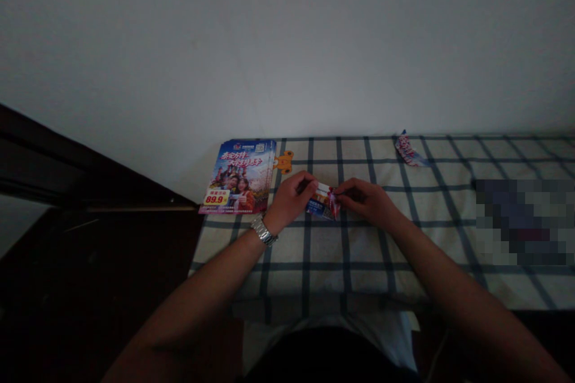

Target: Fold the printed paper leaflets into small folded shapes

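Note:
A small folded flyer (321, 204) with blue, red and white print is held between my two hands, low over the checked cloth. My left hand (294, 197), with a metal watch on its wrist, pinches the flyer's upper left side. On the right edge, the thumb and fingers of my right hand (362, 200) close on the same paper. To the left of my hands lies a stack of printed flyers (242, 182). Past my left hand is an orange bear figure (284, 162) on the cloth.
A curled, folded flyer (408, 149) lies at the back right near the wall (314, 48). The checked tablecloth (291, 245) covers the surface. A blurred-out dark object (525, 221) is at the far right. Dark furniture (67, 173) stands on the left.

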The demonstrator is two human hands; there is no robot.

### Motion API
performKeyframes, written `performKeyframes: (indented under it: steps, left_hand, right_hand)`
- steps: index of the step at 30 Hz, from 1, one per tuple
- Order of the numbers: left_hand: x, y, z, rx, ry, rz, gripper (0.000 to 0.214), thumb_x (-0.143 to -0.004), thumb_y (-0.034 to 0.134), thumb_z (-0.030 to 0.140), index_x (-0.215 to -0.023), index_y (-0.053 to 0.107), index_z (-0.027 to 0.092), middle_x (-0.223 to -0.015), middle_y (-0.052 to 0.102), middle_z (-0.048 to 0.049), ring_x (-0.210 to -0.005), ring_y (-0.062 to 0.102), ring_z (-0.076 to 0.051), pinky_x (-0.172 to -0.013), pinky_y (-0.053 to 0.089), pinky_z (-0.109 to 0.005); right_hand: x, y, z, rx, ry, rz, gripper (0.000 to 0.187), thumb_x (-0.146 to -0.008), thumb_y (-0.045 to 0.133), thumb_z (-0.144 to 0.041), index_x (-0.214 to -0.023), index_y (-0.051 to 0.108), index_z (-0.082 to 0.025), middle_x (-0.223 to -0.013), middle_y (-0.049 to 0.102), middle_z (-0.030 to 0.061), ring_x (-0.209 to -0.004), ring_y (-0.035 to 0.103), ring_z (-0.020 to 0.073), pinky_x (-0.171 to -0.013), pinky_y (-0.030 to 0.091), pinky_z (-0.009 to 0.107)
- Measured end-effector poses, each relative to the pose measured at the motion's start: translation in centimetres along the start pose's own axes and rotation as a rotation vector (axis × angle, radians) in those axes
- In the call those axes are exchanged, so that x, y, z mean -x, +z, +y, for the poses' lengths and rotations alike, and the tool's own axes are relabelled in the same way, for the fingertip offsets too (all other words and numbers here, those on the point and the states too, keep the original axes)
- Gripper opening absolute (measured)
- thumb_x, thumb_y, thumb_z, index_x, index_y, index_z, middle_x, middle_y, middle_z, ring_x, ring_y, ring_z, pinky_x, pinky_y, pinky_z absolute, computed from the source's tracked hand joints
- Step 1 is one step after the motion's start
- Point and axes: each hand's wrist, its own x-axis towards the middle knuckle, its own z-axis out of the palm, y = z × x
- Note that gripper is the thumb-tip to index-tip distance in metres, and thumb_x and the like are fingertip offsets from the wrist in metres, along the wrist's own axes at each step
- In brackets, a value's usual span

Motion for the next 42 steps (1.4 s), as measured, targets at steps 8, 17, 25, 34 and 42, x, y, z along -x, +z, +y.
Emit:
performKeyframes:
  steps: [8,17,25,34,42]
  left_hand:
    - [0.1,-0.2,0.2,-0.008,-0.002,-0.014,0.023,-0.099,0.053,0.039,-0.091,0.062,0.019,-0.081,0.062,0.0005,-0.072,0.057,-0.014,-0.065,0.044,-0.025]
    - [0.2,-0.2,0.3,0.039,0.024,-0.042,0.02,-0.098,0.057,0.036,-0.09,0.062,0.019,-0.082,0.064,0.001,-0.075,0.06,-0.014,-0.069,0.046,-0.025]
    - [0.2,-0.1,0.8,0.075,-0.011,-0.105,0.027,-0.098,0.058,0.043,-0.089,0.064,0.018,-0.08,0.066,-0.0001,-0.072,0.06,-0.014,-0.067,0.045,-0.025]
    - [0.6,0.5,1.1,0.073,-0.006,-0.143,0.027,-0.098,0.057,0.043,-0.09,0.064,0.018,-0.08,0.064,0.0006,-0.072,0.058,-0.014,-0.067,0.043,-0.024]
    - [0.7,0.6,1.0,0.061,0.011,-0.144,0.023,-0.097,0.058,0.039,-0.092,0.065,0.018,-0.081,0.067,-0.0001,-0.074,0.061,-0.014,-0.069,0.045,-0.025]
  right_hand:
    - [-0.1,0.1,-0.2,-0.005,0.016,0.035,0.02,-0.089,0.071,-0.037,-0.103,0.068,-0.024,-0.091,0.075,0.0026,-0.079,0.071,0.0196,-0.073,0.059,0.034]
    - [-0.2,0.0,-0.3,-0.064,0.025,0.07,0.021,-0.089,0.071,-0.034,-0.107,0.069,-0.023,-0.095,0.075,0.0035,-0.083,0.072,0.0187,-0.077,0.059,0.033]
    - [-0.1,0.0,-0.2,-0.045,0.051,0.071,0.023,-0.091,0.07,-0.039,-0.108,0.07,-0.024,-0.093,0.076,0.0029,-0.08,0.072,0.0185,-0.072,0.057,0.03]
    - [-0.1,0.1,-0.9,0.118,0.052,0.038,0.023,-0.094,0.065,-0.042,-0.096,0.075,-0.022,-0.082,0.075,0.0015,-0.07,0.066,0.0164,-0.063,0.049,0.027]
    - [-0.1,0.2,-0.7,0.123,0.029,0.029,0.022,-0.094,0.064,-0.04,-0.093,0.073,-0.021,-0.081,0.074,0.0017,-0.069,0.064,0.0157,-0.062,0.048,0.026]
